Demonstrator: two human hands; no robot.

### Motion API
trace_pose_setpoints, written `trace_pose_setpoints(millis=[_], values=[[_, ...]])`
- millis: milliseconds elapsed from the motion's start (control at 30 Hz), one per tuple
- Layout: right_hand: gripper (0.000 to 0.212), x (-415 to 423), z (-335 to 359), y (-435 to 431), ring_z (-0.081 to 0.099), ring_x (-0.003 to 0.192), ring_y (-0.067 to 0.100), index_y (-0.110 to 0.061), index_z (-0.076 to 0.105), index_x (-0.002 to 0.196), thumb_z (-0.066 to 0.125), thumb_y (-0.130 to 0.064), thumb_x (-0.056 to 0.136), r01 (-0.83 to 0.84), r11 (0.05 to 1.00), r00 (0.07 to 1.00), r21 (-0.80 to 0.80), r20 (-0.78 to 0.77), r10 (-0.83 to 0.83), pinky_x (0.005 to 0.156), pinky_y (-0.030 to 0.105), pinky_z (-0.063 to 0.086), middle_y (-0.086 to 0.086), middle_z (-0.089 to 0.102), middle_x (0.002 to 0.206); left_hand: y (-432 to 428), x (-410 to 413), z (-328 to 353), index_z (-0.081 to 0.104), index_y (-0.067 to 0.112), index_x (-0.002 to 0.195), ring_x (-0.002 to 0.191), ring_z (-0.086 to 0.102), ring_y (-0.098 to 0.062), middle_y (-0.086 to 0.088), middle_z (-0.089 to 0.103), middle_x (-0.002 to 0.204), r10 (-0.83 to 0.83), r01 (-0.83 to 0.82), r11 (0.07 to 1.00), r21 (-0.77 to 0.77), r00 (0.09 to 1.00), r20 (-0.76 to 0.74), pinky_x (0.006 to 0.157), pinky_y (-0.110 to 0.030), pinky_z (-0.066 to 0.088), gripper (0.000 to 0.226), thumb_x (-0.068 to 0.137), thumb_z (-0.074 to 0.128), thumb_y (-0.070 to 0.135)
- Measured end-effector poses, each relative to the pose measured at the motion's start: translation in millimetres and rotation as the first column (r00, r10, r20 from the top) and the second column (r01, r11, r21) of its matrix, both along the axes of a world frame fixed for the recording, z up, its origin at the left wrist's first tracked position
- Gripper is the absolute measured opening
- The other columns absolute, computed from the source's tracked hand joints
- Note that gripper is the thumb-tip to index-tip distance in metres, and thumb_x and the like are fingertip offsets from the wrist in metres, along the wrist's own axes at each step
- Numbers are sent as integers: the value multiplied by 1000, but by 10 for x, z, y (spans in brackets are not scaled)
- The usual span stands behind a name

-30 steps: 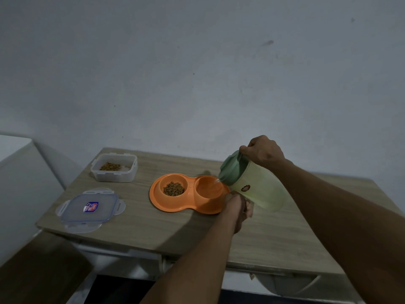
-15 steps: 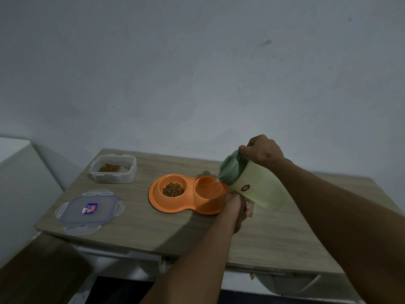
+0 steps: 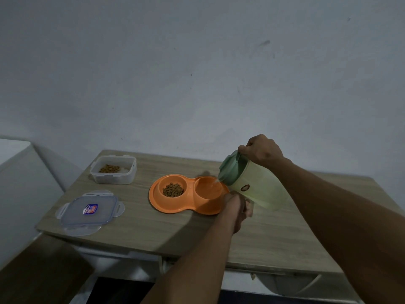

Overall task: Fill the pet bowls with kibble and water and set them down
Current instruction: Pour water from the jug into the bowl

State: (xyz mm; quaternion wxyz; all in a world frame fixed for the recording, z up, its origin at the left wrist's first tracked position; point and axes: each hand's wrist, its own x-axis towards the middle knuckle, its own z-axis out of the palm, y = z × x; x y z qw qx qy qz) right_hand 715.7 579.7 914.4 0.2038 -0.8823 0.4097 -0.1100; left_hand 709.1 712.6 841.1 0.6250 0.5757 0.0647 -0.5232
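Bare grey wall [image 3: 197, 73] backs a wood-grain table [image 3: 274, 238] where an orange double pet bowl [image 3: 175, 205] sits near the centre. Its left well holds a heap of brown kibble [image 3: 173, 190]; its right well [image 3: 208, 189] is taking a thin stream of water [image 3: 215, 182] from a pale green jug [image 3: 256, 187], tilted spout-down at the bowl's 3 o'clock. The right hand [image 3: 262, 151] is closed around the top of the jug at its darker green lid [image 3: 229, 166]. The left hand [image 3: 237, 207] rests at the bowl's lower right rim, at about 4 o'clock, fingers curled; whether it grips the rim or only steadies it cannot be told. At the bowl's 10 o'clock stands an open clear container [image 3: 113, 170] with some kibble in it. Its clear lid [image 3: 89, 212], bearing a blue and red label, lies flat at the bowl's 8 o'clock, close to the table's near left corner.
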Motion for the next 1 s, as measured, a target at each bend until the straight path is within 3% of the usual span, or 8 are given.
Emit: trace_pose_setpoints(millis=[167,400,600,700,800,900,1000], values=[[35,-1,8,-1,64,79,27,-12,68,83,57,-45,79,-1,1000,1000,-3,-1,1,72,38,55,7,68,84,8,-5,-16,52,15,78,61,52,-10,1,55,72,32,-33,999,-25,999,-43,60,-24,46,37,100,27,-1],[33,-32,-3,1,63,79,27,-12,68,82,57,-43,80,5,1000,1000,4,19,-5,69,35,53,7,68,83,-5,-7,-45,58,16,94,65,56,-11,0,62,82,37,-36,998,-41,999,10,65,-26,50,24,96,38,3],[32,-84,-38,-3,63,80,26,-12,68,82,58,-42,81,21,999,998,42,61,-23,68,34,51,6,68,84,11,-15,-166,61,12,110,55,48,-7,-3,60,84,34,-29,996,-84,998,58,56,-22,46,31,94,37,3],[31,-127,-66,2,63,80,27,-10,69,82,58,-39,82,42,996,992,75,114,-50,69,34,51,6,69,82,23,16,-180,61,12,115,68,51,-9,-5,62,97,10,-4,998,-70,996,83,60,-22,49,35,93,36,1],[29,-204,-114,10,63,79,26,-10,69,83,59,-38,82,73,985,974,153,200,-103,73,36,52,5,69,82,39,60,-180,60,11,106,86,56,-15,-8,63,107,-2,8,999,-53,994,110,66,-25,53,34,87,38,-7],[29,-291,-216,10,59,70,27,-11,66,72,61,-39,78,128,953,917,275,333,-219,71,41,54,6,65,72,43,137,-161,57,7,89,80,55,-19,-7,59,90,9,1,997,-75,991,132,60,-27,49,36,75,34,-17],[32,-421,-332,7,49,55,25,-9,56,63,61,-37,76,188,888,821,420,429,-376,59,39,43,6,54,59,39,203,-86,55,8,83,83,60,-20,-6,64,89,37,-23,994,-107,991,132,62,-28,50,28,78,35,-10]])
